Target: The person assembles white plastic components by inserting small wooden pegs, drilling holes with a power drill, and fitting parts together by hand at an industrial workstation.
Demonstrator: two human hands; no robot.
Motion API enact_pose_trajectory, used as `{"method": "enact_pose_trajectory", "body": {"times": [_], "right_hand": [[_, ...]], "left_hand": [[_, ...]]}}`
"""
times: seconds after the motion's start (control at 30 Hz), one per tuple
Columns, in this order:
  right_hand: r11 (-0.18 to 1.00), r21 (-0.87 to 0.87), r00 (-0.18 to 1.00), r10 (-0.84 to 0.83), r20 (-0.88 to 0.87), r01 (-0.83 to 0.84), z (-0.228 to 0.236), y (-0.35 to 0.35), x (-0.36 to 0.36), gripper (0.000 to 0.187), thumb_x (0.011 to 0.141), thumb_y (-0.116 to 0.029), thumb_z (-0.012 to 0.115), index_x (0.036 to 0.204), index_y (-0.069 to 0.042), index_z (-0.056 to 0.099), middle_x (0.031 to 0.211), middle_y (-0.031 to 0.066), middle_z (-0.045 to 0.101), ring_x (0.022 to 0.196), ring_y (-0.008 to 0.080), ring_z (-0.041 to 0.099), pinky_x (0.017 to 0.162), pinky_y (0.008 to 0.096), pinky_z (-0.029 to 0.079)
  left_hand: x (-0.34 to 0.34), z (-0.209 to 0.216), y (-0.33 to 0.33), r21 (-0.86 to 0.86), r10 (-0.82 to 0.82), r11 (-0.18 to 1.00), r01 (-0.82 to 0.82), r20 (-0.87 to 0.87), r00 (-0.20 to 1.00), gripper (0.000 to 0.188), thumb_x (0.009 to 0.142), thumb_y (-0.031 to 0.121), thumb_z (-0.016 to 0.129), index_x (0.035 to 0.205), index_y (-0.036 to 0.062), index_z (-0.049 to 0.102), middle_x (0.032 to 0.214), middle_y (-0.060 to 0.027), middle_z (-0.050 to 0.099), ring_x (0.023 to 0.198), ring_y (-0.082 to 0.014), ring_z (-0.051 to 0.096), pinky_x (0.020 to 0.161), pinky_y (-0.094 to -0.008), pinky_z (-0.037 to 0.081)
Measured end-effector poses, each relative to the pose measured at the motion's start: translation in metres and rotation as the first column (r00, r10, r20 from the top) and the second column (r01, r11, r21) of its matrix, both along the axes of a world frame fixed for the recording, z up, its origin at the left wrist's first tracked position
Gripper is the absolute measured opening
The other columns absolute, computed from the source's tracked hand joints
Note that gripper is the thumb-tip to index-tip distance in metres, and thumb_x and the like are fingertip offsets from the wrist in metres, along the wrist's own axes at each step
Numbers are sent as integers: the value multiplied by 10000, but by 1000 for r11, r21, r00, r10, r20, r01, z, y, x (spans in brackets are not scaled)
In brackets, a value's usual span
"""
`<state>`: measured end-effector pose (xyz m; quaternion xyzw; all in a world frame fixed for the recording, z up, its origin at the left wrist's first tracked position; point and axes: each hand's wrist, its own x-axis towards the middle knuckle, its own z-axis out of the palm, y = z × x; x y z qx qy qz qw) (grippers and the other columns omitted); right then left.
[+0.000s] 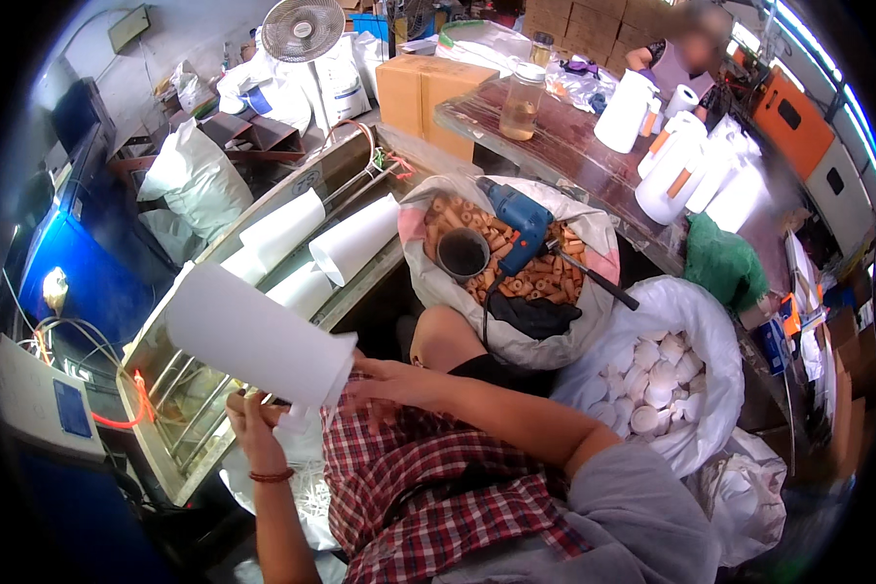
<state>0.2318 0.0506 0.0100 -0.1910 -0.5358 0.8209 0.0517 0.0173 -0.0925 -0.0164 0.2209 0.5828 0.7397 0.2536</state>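
Observation:
A white plastic pitcher (253, 336) lies tilted in front of me, above my lap. My right hand (394, 384) holds it by the wide, lipped end, its fingers partly hidden by the rim. My left hand (256, 433) is closed just below the pitcher, next to a white stub (292, 419) that looks like part of its handle. What the left fingers pinch is too small to make out. More white pitcher bodies (355, 238) lie on metal rods over a wooden-sided trough (190, 477) to the left. A red checked cloth (399, 467) covers my lap.
Ahead, a sack (433, 321) of orange-brown grips bears a blue power drill (523, 219) and a dark cup (462, 255). At right stands a bag (720, 389) of white caps. Finished pitchers (625, 112) and a jar (523, 102) stand on the table (579, 161); a person (686, 58) sits beyond.

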Motion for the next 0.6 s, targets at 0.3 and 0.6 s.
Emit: {"method": "enact_pose_trajectory", "body": {"times": [0.3,0.6], "right_hand": [[460,53,455,-886,94,886,-45,125,185,369,897,-205,534,1207,-22,450,1080,98,608,899,166,613,704,285,505],[516,-40,509,-824,249,856,-102,218,219,323,860,-236,596,1083,-18,514,1053,136,581,924,263,609,766,368,529]], "left_hand": [[-19,-4,38,-271,-859,430,861,171,483,237,928,178,492,1094,13,530,899,-36,611,755,-97,589,654,-225,489],[45,-42,150,-880,-870,254,402,-390,-303,320,853,345,555,1028,88,630,972,-115,617,892,-289,595,759,-373,476]]}}
